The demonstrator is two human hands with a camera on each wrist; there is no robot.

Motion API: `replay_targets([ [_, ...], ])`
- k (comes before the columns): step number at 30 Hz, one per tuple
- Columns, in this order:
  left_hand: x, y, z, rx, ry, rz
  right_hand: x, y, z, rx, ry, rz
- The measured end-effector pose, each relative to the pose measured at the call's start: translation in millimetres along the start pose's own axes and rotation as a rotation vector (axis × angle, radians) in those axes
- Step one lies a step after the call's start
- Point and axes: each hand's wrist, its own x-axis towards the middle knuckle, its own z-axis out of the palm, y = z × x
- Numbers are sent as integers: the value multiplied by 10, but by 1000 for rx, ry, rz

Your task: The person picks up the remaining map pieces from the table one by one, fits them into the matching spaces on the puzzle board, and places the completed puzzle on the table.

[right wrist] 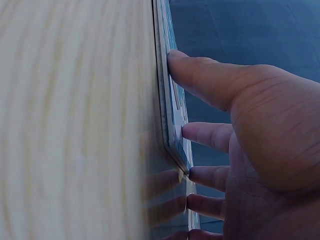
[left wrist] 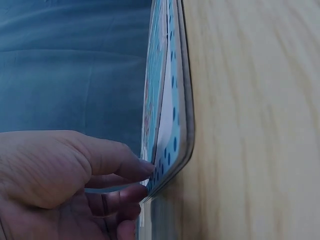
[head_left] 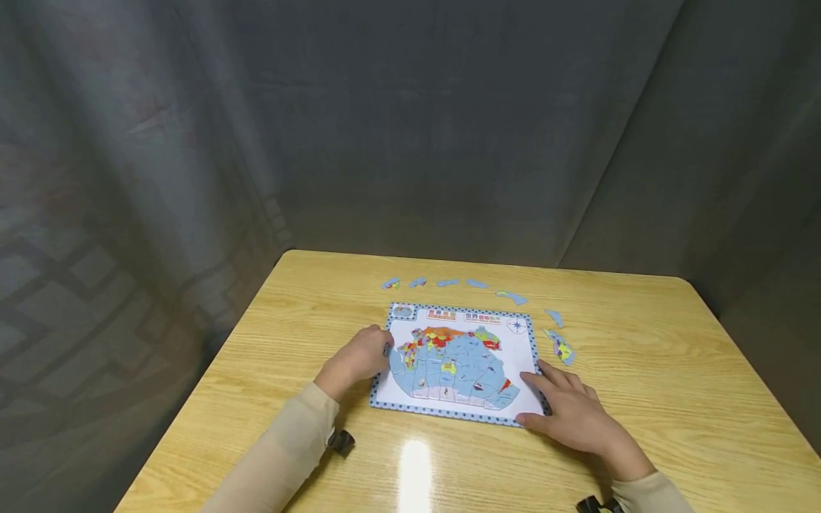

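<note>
Blue-bordered map puzzle (head_left: 462, 363) lies part-filled on the counter (head_left: 673, 399), apparently steadied for fitting by the right hand (head_left: 571, 413), fingers apart, the left hand (head_left: 355, 354) bent at its edge, grip unclear; next likely needs a loose piece (head_left: 561, 350) aligned.

Your head view is moderately lit: the tabletop (head_left: 301, 320) looks warm and bright, the curtain (head_left: 417, 128) behind it dim. A white glare patch (head_left: 415, 476) burns out the near wood, and soft shadows lie beside your sleeves (head_left: 282, 449). The board's (head_left: 526, 356) small print is too fine to read. Your wrist views are cooler and darker, their wood grain blurred; your right hand's (right wrist: 270, 140) fingers reflect in the gloss.
</note>
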Motion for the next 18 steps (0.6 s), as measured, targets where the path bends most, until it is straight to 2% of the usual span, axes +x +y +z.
replay_targets([
  [6, 21, -9, -4, -14, -6, 8, 2, 4, 2, -7, 6, -9],
  [12, 50, -9, -14, -51, -46, 6, 14, 3, 14, 8, -10, 4],
  [18, 77, -3, -42, -30, -70, 53, 10, 3, 7, 1, -1, -1],
])
